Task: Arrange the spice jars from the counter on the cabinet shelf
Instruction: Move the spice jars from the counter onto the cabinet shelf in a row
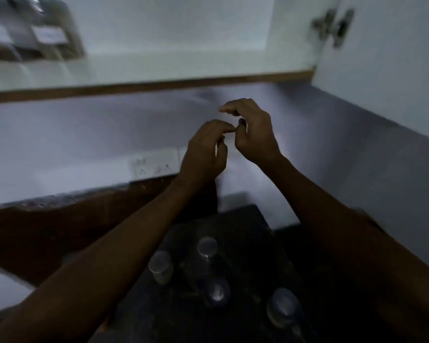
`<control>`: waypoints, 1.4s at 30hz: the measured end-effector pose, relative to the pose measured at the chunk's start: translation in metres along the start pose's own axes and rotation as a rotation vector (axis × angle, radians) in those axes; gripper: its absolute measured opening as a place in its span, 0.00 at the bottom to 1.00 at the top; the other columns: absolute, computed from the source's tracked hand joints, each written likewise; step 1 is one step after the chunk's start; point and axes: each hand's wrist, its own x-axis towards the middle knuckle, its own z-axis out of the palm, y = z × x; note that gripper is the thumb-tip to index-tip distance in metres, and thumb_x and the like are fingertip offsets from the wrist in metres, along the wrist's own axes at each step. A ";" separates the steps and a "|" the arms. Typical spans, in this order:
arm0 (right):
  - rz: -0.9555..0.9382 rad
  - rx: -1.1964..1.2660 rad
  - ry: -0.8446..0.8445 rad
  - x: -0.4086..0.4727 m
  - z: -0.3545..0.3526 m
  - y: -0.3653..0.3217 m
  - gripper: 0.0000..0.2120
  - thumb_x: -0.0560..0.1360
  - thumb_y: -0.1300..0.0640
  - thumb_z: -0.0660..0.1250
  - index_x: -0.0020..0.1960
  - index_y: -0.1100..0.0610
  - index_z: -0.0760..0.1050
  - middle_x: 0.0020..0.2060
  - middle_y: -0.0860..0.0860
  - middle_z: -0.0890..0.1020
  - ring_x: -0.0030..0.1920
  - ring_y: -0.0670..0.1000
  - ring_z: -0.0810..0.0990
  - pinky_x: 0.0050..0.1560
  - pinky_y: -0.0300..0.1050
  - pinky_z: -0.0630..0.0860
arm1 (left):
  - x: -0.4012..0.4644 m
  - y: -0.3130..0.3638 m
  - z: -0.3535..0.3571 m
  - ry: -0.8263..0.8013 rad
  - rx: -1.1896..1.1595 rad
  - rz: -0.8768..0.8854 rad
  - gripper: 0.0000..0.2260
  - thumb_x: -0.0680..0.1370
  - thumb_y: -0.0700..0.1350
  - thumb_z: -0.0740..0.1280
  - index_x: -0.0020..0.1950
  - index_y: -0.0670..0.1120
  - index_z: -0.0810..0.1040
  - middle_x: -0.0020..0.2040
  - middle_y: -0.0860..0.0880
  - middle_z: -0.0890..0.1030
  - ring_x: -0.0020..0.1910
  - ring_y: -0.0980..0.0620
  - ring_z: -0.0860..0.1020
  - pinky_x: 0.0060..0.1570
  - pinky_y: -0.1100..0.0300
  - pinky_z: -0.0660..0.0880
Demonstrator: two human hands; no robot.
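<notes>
- Because motion blur and low light soften the view, jar contents and labels cannot be read.
- Four spice jars (pixel 206 246) stand on the dark counter (pixel 243 226), below the forearms.
- Two blurred jars (pixel 27 33) sit on the cabinet shelf (pixel 159 68), cut off at upper left.
- Left hand (pixel 204 152) and right hand (pixel 254 129): fingers loosely curled, each grip released, fingertips nearly meeting.

Dim room; grey wall (pixel 84 134), white socket plate (pixel 154 164), open white cabinet door (pixel 382 70).
</notes>
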 end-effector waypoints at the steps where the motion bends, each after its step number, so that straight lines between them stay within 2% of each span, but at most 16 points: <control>1: 0.073 -0.011 -0.025 -0.026 -0.004 0.012 0.25 0.66 0.78 0.58 0.57 0.66 0.82 0.54 0.58 0.85 0.56 0.56 0.82 0.59 0.45 0.80 | -0.021 0.007 0.028 -0.045 -0.035 -0.064 0.15 0.76 0.31 0.64 0.60 0.38 0.81 0.57 0.42 0.83 0.56 0.46 0.81 0.59 0.57 0.78; 5: 0.381 0.029 -0.230 -0.147 -0.019 0.061 0.19 0.68 0.78 0.59 0.53 0.69 0.82 0.49 0.61 0.85 0.51 0.58 0.84 0.55 0.54 0.82 | -0.101 0.031 0.114 -0.351 -0.209 -0.325 0.19 0.76 0.32 0.65 0.68 0.34 0.77 0.63 0.38 0.81 0.61 0.41 0.80 0.64 0.48 0.77; 8: 0.634 0.035 -0.344 -0.228 -0.031 0.079 0.13 0.72 0.70 0.61 0.50 0.67 0.81 0.46 0.60 0.85 0.49 0.58 0.84 0.52 0.55 0.81 | -0.152 0.051 0.155 -0.635 -0.236 -0.349 0.18 0.75 0.32 0.66 0.65 0.29 0.77 0.61 0.31 0.81 0.60 0.34 0.81 0.63 0.53 0.73; 10: 0.813 -0.025 -0.441 -0.279 -0.038 0.088 0.11 0.71 0.71 0.64 0.51 0.66 0.81 0.47 0.60 0.86 0.49 0.59 0.84 0.51 0.57 0.80 | -0.184 0.065 0.179 -0.812 -0.234 -0.367 0.17 0.76 0.32 0.67 0.65 0.30 0.77 0.62 0.33 0.80 0.62 0.35 0.80 0.63 0.55 0.73; 13: 1.031 -0.078 -0.571 -0.343 -0.046 0.087 0.12 0.75 0.69 0.67 0.57 0.66 0.81 0.54 0.63 0.84 0.56 0.61 0.83 0.59 0.58 0.78 | -0.231 0.084 0.204 -0.995 -0.216 -0.389 0.20 0.77 0.37 0.69 0.70 0.38 0.76 0.67 0.40 0.79 0.66 0.43 0.79 0.67 0.55 0.75; 16: 1.224 -0.114 -0.711 -0.382 -0.049 0.079 0.20 0.79 0.61 0.68 0.70 0.64 0.74 0.65 0.62 0.79 0.67 0.61 0.78 0.69 0.52 0.73 | -0.262 0.098 0.222 -1.163 -0.197 -0.346 0.18 0.76 0.40 0.72 0.66 0.41 0.78 0.61 0.43 0.82 0.59 0.46 0.82 0.60 0.54 0.79; 19: 1.290 -0.118 -0.833 -0.403 -0.048 0.073 0.24 0.78 0.62 0.68 0.73 0.64 0.72 0.68 0.63 0.77 0.70 0.62 0.76 0.71 0.54 0.71 | -0.284 0.104 0.231 -1.311 -0.151 -0.353 0.31 0.72 0.48 0.78 0.72 0.43 0.74 0.68 0.44 0.79 0.64 0.44 0.81 0.64 0.49 0.78; 21: 1.365 -0.119 -0.831 -0.416 -0.049 0.069 0.23 0.77 0.62 0.69 0.71 0.61 0.74 0.67 0.61 0.78 0.68 0.61 0.77 0.69 0.56 0.74 | -0.303 0.105 0.234 -1.424 -0.119 -0.361 0.39 0.70 0.51 0.79 0.78 0.46 0.68 0.75 0.44 0.72 0.69 0.44 0.76 0.68 0.46 0.75; 23: 1.437 -0.109 -0.812 -0.424 -0.048 0.063 0.20 0.77 0.60 0.70 0.69 0.57 0.76 0.64 0.58 0.81 0.64 0.59 0.80 0.66 0.57 0.77 | -0.321 0.102 0.234 -1.481 -0.093 -0.359 0.42 0.69 0.50 0.80 0.79 0.48 0.65 0.76 0.45 0.69 0.71 0.45 0.74 0.69 0.46 0.74; 26: 1.418 -0.115 -0.783 -0.433 -0.047 0.058 0.17 0.80 0.57 0.67 0.69 0.55 0.76 0.64 0.55 0.81 0.64 0.56 0.80 0.66 0.53 0.77 | -0.333 0.097 0.234 -1.436 -0.102 -0.332 0.36 0.71 0.48 0.78 0.76 0.50 0.67 0.73 0.48 0.71 0.69 0.48 0.75 0.67 0.49 0.76; 28: 1.427 -0.089 -0.701 -0.432 -0.048 0.056 0.17 0.81 0.57 0.66 0.69 0.56 0.76 0.64 0.55 0.81 0.65 0.55 0.79 0.67 0.53 0.76 | -0.323 0.091 0.230 -1.392 -0.124 -0.303 0.36 0.71 0.50 0.77 0.76 0.49 0.68 0.72 0.47 0.71 0.70 0.48 0.74 0.67 0.49 0.76; 32: 1.335 -0.054 -0.585 -0.399 -0.060 0.056 0.12 0.81 0.56 0.66 0.62 0.58 0.79 0.58 0.56 0.83 0.60 0.56 0.83 0.62 0.50 0.78 | -0.280 0.074 0.212 -1.263 -0.251 -0.312 0.37 0.67 0.54 0.79 0.73 0.51 0.69 0.69 0.49 0.70 0.68 0.49 0.72 0.67 0.50 0.76; 35: 1.220 0.022 -0.569 -0.341 -0.070 0.063 0.12 0.80 0.60 0.67 0.61 0.60 0.82 0.56 0.59 0.85 0.57 0.58 0.84 0.64 0.57 0.79 | -0.222 0.054 0.188 -1.086 -0.345 -0.343 0.35 0.66 0.50 0.81 0.70 0.48 0.72 0.66 0.48 0.72 0.65 0.50 0.74 0.66 0.49 0.76; 37: 1.157 0.051 -0.571 -0.296 -0.076 0.068 0.13 0.77 0.62 0.66 0.60 0.59 0.82 0.53 0.58 0.86 0.52 0.58 0.86 0.59 0.58 0.82 | -0.174 0.042 0.165 -1.007 -0.374 -0.392 0.37 0.65 0.50 0.81 0.70 0.45 0.71 0.65 0.47 0.76 0.64 0.49 0.78 0.66 0.49 0.77; 39: 1.080 0.088 -0.537 -0.244 -0.082 0.066 0.15 0.77 0.63 0.67 0.61 0.56 0.81 0.54 0.55 0.86 0.50 0.54 0.87 0.58 0.55 0.84 | -0.125 0.034 0.135 -0.910 -0.415 -0.372 0.36 0.64 0.53 0.78 0.69 0.44 0.71 0.64 0.47 0.77 0.63 0.49 0.78 0.65 0.53 0.77; 42: 0.886 0.170 -0.489 -0.159 -0.092 0.046 0.12 0.78 0.61 0.71 0.61 0.56 0.80 0.55 0.52 0.85 0.51 0.51 0.86 0.56 0.48 0.85 | -0.061 0.027 0.083 -0.747 -0.504 -0.358 0.28 0.69 0.44 0.78 0.67 0.47 0.72 0.63 0.50 0.78 0.61 0.53 0.80 0.64 0.54 0.80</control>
